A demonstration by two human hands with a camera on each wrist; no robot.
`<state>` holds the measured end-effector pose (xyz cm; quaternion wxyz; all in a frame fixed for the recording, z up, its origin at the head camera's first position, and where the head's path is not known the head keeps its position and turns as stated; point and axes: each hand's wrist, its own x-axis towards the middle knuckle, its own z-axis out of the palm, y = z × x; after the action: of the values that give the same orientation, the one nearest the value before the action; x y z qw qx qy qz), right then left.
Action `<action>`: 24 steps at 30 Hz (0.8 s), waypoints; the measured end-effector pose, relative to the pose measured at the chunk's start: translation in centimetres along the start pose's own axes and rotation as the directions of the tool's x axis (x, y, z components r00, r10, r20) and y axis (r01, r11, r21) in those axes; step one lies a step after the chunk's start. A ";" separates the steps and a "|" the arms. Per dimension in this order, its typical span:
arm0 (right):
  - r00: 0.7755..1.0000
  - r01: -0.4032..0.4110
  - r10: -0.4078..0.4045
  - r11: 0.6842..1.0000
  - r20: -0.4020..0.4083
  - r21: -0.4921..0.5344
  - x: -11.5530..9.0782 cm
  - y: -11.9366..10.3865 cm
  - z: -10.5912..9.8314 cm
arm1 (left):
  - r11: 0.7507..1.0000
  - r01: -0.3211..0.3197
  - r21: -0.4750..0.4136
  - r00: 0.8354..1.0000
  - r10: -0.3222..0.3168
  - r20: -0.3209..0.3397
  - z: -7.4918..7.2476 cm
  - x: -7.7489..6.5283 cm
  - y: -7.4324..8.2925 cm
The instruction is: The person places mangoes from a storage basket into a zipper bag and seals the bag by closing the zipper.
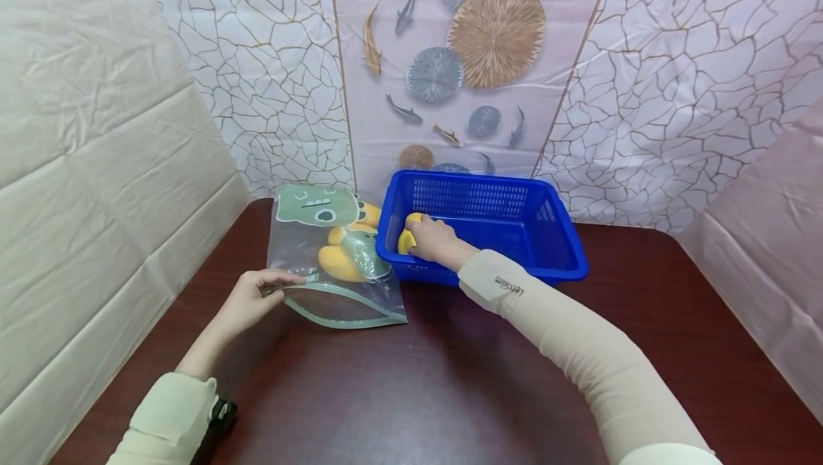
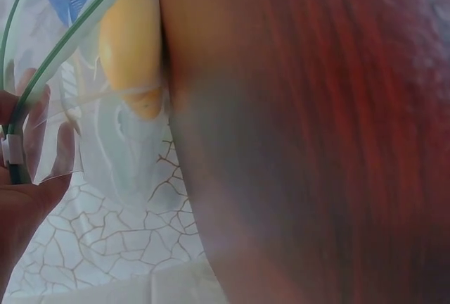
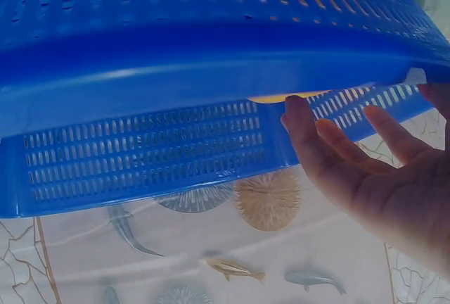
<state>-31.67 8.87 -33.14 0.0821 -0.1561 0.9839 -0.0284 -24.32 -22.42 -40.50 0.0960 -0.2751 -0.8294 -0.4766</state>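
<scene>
My left hand (image 1: pixel 260 297) pinches the green-edged mouth of a clear zip bag (image 1: pixel 292 247) near its white slider (image 2: pixel 12 149). The bag lies on the table with its mouth gaping toward me. Inside it are several yellow mangoes (image 1: pixel 341 263), partly covered by printed green cartoon patches. At the left end of a blue basket (image 1: pixel 479 226), my right hand (image 1: pixel 437 240) reaches in over the rim and grips another yellow mango (image 1: pixel 406 241). In the right wrist view, the basket wall hides most of that mango, leaving a yellow sliver by the fingertips.
The basket stands on the dark red-brown table (image 1: pixel 360 393), right beside the bag, its rim overlapping the bag's edge in the head view. Behind the table hangs a patterned backdrop (image 1: pixel 276 58) with fish and lily pads. Beige cloth walls (image 1: pixel 96 165) flank both sides.
</scene>
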 end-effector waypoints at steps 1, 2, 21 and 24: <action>1.000 -0.006 0.006 1.000 0.001 0.003 0.0 0.0 0.1 | 1.000 0.000 -0.001 1.000 0.000 -0.002 0.0 0.0 0.0; 1.000 -0.010 0.010 1.000 0.002 0.003 0.1 0.1 0.1 | 1.000 0.004 -0.002 1.000 -0.004 -0.004 0.0 0.1 0.1; 0.992 -0.074 0.060 0.990 0.114 0.123 2.2 1.0 0.9 | 0.999 0.035 0.024 0.999 -0.034 -0.042 0.0 0.2 0.5; 0.993 -0.071 0.057 0.989 0.106 0.133 2.5 1.3 1.2 | 0.999 0.032 0.014 0.999 -0.032 -0.040 0.1 0.1 0.6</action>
<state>-34.16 9.30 -34.85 0.1437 -0.1197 0.9787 -0.0850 -24.08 -22.08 -40.05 0.1068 -0.2515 -0.8350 -0.4776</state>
